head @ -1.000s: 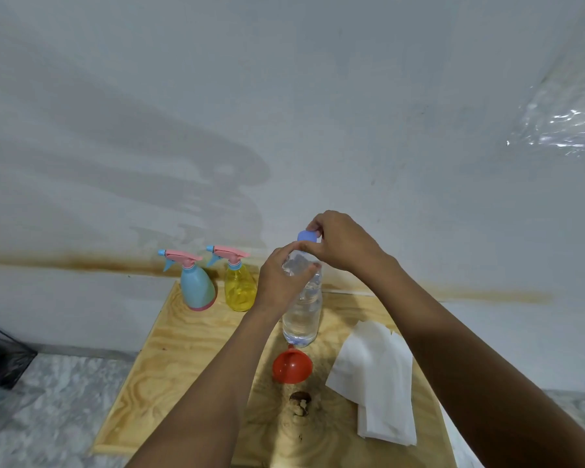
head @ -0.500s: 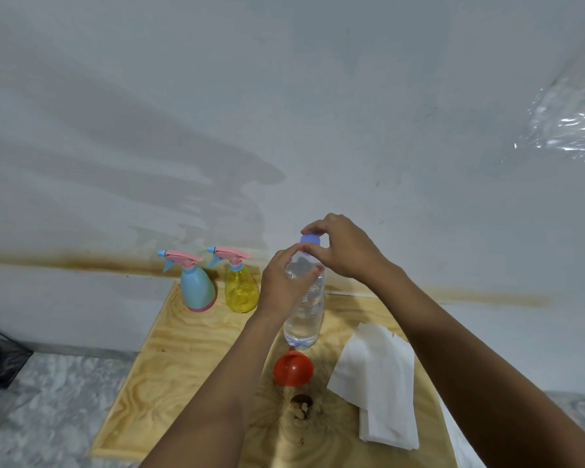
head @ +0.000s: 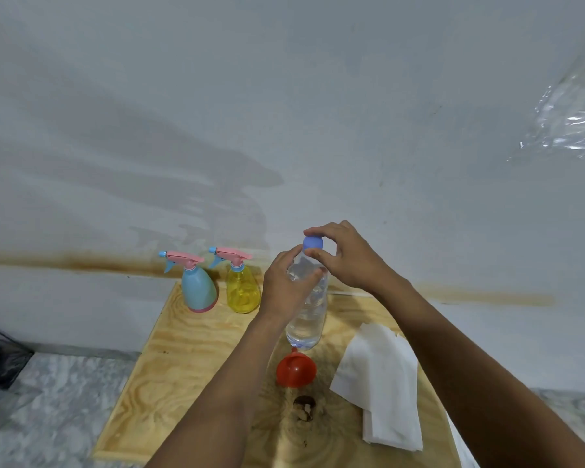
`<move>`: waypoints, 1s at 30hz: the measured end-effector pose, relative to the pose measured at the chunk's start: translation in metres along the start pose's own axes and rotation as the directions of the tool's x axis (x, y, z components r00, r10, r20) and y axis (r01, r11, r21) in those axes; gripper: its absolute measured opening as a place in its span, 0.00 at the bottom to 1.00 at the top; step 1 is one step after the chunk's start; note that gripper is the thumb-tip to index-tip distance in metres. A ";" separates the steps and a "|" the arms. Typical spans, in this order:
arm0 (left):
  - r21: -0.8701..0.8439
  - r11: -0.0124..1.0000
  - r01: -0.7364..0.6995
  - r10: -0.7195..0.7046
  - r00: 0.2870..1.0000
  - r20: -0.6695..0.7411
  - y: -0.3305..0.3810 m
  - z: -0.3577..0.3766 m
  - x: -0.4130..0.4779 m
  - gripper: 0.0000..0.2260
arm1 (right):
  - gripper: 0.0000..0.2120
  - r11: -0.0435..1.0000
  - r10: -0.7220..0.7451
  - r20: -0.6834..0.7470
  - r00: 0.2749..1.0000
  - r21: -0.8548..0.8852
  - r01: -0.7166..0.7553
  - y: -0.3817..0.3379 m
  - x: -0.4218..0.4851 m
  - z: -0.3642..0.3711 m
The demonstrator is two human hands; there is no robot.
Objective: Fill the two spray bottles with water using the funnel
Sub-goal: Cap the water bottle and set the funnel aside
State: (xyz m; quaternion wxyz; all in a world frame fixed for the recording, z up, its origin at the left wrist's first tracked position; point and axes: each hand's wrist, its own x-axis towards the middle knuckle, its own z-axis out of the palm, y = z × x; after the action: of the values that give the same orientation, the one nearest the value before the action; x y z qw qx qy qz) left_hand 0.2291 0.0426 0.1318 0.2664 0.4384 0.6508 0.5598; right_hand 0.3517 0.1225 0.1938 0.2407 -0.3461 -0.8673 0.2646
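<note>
Head view: cap [head: 313, 242] re-pinched and twisted further by right hand [head: 348, 258], bottle [head: 306, 319] gripped by left hand [head: 284, 288]; opening judged near, pouring next.

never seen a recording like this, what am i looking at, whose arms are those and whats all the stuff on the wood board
There is no machine here. A person wears a camera on the head, looking forward and down, so the two arms are that person's own. The left hand grips the upper part of a clear water bottle, and the right hand pinches its blue cap. On the wooden board, near the wall, stand a blue spray bottle and a yellow spray bottle, both with pink trigger heads on. Nearer the person lie a red funnel and, to its right, folded white sheets.
</note>
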 end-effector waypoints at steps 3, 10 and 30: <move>-0.006 1.000 -0.015 0.015 1.000 0.005 0.001 0.000 0.001 0.18 | 0.14 0.998 0.055 -0.147 0.988 0.013 -0.054 -0.004 -0.002 0.018; -0.053 0.998 -0.016 0.018 1.000 0.023 0.000 -0.003 0.001 0.17 | 0.19 0.993 0.087 -0.094 0.992 0.088 -0.079 -0.004 -0.003 0.013; -0.052 0.999 -0.010 0.011 1.000 0.018 -0.005 0.000 0.002 0.21 | 0.18 0.980 0.136 -0.101 0.986 0.159 -0.119 0.001 -0.010 0.020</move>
State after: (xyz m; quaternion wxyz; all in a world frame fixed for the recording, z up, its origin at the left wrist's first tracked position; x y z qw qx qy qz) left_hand 0.2270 0.0441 0.1273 0.2807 0.4396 0.6314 0.5739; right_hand 0.3464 0.1102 0.1758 0.2971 -0.3957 -0.8058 0.3255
